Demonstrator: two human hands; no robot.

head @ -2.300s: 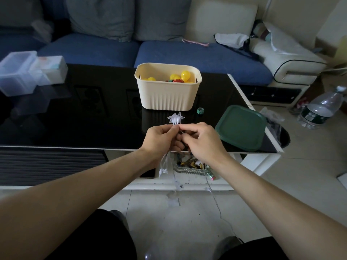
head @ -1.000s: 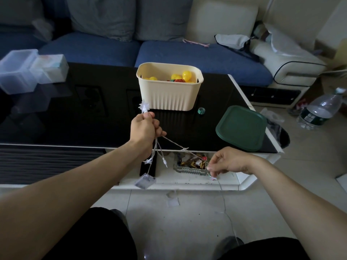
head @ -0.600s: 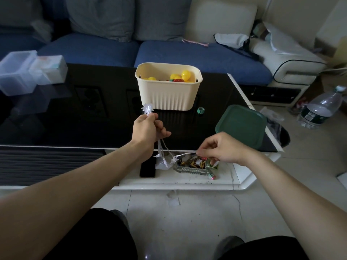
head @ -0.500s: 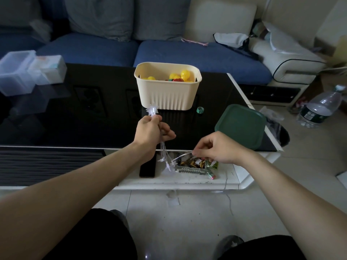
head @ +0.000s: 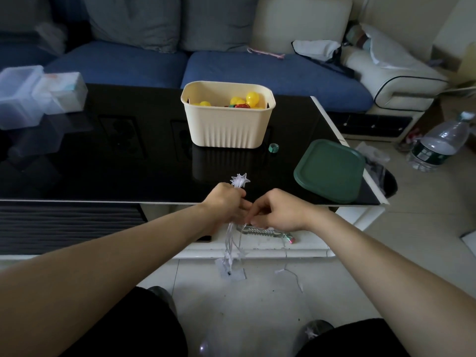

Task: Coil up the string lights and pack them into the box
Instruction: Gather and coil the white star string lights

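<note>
My left hand grips a bundle of clear string lights; a white star bulb sticks up above the fist and loops with small stars and a flat clear battery pack hang below it. My right hand sits against the left, pinching the thin wire, which trails down to the floor. Both hands hover at the front edge of the black table. The cream box stands beyond them, holding yellow and red pieces. Its green lid lies to the right.
Clear plastic containers sit at the table's far left. A small green ring lies right of the box. A lower white shelf holds a tray of small items. A water bottle stands on the floor, right. A blue sofa lies behind.
My right hand, which had drawn the wire out to the right, has come back to the left hand. The left hand has shifted right and lower, with more loops hanging under it.
</note>
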